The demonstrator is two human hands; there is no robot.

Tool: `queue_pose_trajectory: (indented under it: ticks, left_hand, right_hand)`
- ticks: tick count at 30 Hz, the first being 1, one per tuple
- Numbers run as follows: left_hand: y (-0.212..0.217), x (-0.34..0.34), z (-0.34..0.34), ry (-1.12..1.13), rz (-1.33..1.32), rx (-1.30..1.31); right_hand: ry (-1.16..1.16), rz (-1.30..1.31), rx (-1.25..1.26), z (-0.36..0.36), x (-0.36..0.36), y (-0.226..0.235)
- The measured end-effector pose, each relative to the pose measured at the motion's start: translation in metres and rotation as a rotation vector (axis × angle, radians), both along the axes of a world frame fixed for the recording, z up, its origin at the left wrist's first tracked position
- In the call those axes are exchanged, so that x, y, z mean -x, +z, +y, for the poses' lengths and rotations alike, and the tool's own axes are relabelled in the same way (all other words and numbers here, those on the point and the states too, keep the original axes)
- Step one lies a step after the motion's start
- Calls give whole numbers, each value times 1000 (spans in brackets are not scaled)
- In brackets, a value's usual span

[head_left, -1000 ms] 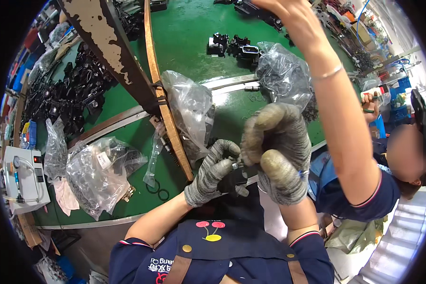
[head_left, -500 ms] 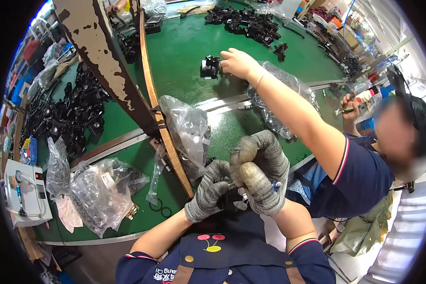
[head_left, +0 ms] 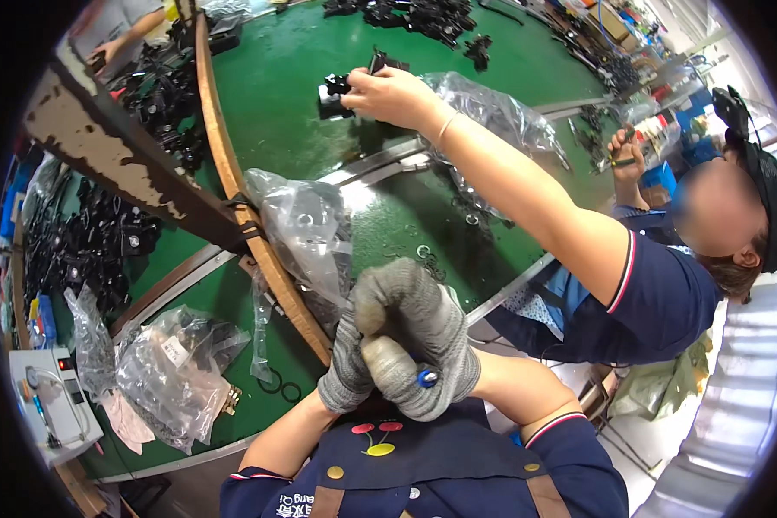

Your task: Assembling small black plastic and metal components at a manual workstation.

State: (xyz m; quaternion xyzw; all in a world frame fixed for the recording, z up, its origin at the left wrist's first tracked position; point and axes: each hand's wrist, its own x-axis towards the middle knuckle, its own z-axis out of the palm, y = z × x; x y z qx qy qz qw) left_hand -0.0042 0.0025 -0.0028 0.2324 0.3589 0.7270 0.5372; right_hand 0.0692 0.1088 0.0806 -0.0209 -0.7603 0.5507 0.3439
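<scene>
1. Plainly, my right hand [head_left: 423,345] in its grey knit glove is a closed fist, wrapped over my gloved left hand [head_left: 347,367], which is curled shut beneath it.
2. A small blue-tipped piece [head_left: 424,377] pokes out between my right fingers, low on the fist near my chest; I cannot tell its full shape.
3. It could slip, I judge: thick gloves dull my grip, and the neighbour's bare arm [head_left: 527,198] reaches across close above.
</scene>
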Motion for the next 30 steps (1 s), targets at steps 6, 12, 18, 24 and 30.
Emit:
queue_pose_trajectory:
  ticks: [6, 12, 18, 24, 30]
  left_hand:
    - [-9, -5, 3, -36, -63, 52]
    - [-5, -13, 6, -100, -415, -121]
    - [12, -4, 2, -32, -260, -66]
    - [9, -8, 2, -102, -463, -173]
    - [5, -6, 2, -141, -488, -159]
  right_hand:
    - [22, -5, 84, 4, -3, 13]
    - [137, -40, -94, -17, -17, 47]
    - [-197, -180, -268, -5, -39, 17]
    - [-773, -389, -400, 35, -62, -55]
    - [-1168, -745, -702, 155, -93, -115]
